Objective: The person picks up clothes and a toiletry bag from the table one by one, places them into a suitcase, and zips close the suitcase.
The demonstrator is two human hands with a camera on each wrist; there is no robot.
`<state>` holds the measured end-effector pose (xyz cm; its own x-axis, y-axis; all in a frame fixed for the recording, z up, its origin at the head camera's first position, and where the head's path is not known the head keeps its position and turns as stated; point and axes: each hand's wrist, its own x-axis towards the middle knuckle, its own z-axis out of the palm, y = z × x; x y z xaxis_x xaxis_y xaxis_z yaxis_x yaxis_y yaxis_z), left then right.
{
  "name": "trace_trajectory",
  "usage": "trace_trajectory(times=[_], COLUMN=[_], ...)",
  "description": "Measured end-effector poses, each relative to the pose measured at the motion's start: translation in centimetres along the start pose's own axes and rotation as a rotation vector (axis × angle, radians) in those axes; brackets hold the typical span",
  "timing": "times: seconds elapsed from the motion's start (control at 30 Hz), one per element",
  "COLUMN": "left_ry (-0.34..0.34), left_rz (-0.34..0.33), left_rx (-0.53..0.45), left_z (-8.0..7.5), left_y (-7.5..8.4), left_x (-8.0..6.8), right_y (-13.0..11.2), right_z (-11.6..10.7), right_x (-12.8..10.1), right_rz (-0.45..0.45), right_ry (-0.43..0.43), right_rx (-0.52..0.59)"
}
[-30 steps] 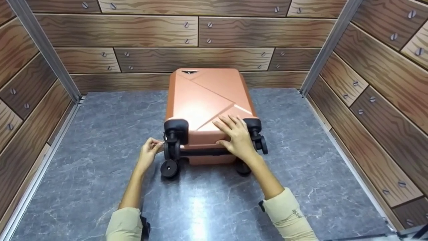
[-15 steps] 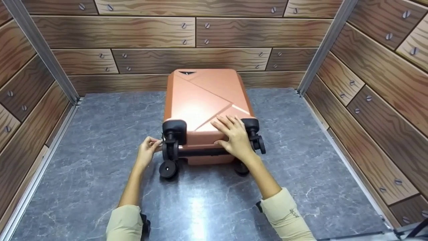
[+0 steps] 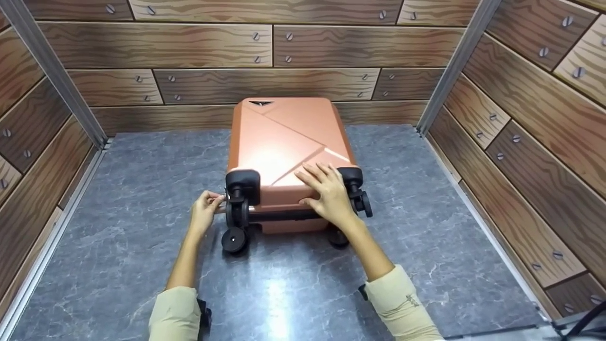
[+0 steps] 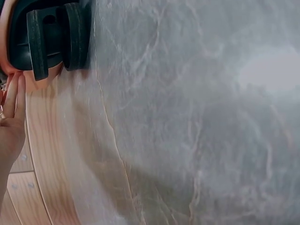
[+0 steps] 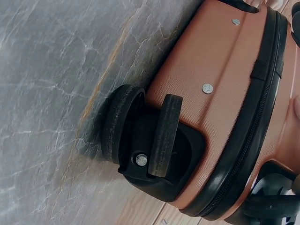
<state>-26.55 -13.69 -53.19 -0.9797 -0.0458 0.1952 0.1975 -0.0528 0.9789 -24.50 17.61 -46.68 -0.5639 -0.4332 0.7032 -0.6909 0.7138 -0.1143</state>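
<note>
An orange hard-shell suitcase (image 3: 284, 137) lies flat on the floor, its black wheels toward me. At its near left corner my left hand (image 3: 202, 213) pinches a small zipper pull against the side seam, just past the left wheel (image 3: 236, 210); the wheel and fingers partly hide it. The left wrist view shows only part of that hand (image 4: 13, 126), fingers touching the shell. My right hand (image 3: 331, 196) rests spread on the suitcase's near right edge, thumb on the end face. In the right wrist view, a black zipper seam (image 5: 243, 150) runs round the shell.
A grey marbled floor (image 3: 142, 227) surrounds the suitcase. Wood-patterned walls (image 3: 213, 47) stand behind and at both sides, with metal corner posts (image 3: 61, 80). A dark cable (image 3: 587, 319) shows at the lower right corner.
The head view has turned slightly, so everything sits a little further left. My left hand has crept slightly forward along the suitcase's side. The right hand stays in place on the shell.
</note>
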Motion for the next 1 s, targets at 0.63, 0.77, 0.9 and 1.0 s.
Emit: trace_trajectory(times=[0.63, 0.77, 0.9, 1.0], left_ry=[0.089, 0.105, 0.105, 0.099], left_rz=[-0.019, -0.027, -0.023, -0.009], left_rx=[-0.002, -0.018, 0.004, 0.031], left_z=[0.0, 0.0, -0.1, -0.1], left_y=[-2.4, -2.2, -2.1, -2.0], left_x=[1.3, 1.1, 1.3, 1.4], right_y=[-0.1, -0.2, -0.2, -0.2], right_z=[0.2, 0.2, 0.1, 0.0], right_x=[0.0, 0.0, 0.0, 0.0], right_rz=[-0.001, -0.002, 0.003, 0.007], right_ry=[0.013, 0.002, 0.005, 0.008], right_rx=[-0.002, -0.013, -0.013, -0.014])
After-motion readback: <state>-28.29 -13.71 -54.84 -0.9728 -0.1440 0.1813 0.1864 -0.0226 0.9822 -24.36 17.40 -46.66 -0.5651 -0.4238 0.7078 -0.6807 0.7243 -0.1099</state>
